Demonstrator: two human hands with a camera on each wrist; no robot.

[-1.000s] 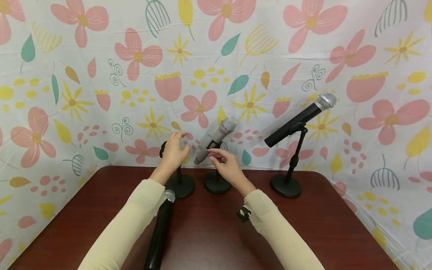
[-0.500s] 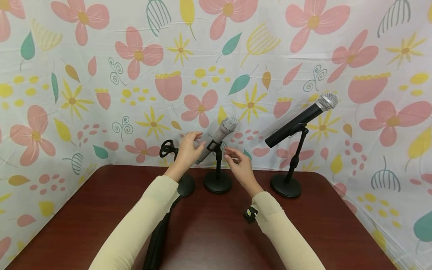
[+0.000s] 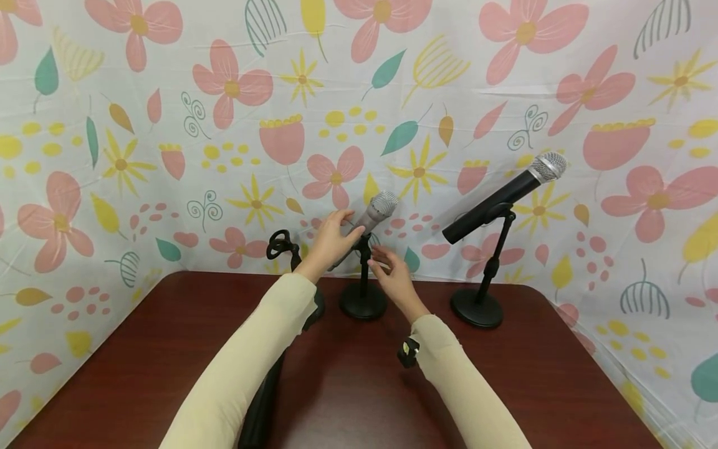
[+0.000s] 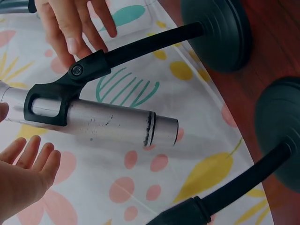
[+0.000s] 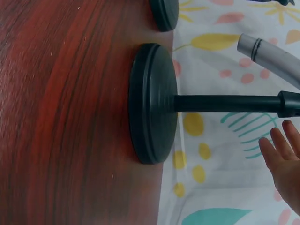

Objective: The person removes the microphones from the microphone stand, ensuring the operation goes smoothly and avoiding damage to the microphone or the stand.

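Note:
A grey microphone (image 3: 373,214) with a silver mesh head lies tilted in the clip of the middle black stand (image 3: 363,304). My left hand (image 3: 331,242) is at its body, thumb and fingers spread to either side. In the left wrist view, a gap shows between the fingers (image 4: 40,159) and the microphone body (image 4: 110,123). My right hand (image 3: 397,280) is just right of the stand's upright, fingers loosely bent with nothing in them. The right wrist view puts its fingertips (image 5: 276,140) beside the joint (image 5: 288,104) under the clip.
To the left, another stand's bare clip (image 3: 280,243) rises behind my left forearm. A black microphone (image 3: 262,405) lies on the brown table (image 3: 140,362), partly under the left sleeve. At right, a stand (image 3: 477,307) bears a tilted black microphone (image 3: 493,207). Flowered cloth (image 3: 224,156) hangs behind.
My left hand has moved right from the left stand to the grey microphone. My right hand first drew right, away from the microphone, then came back slightly left toward the stand's upright.

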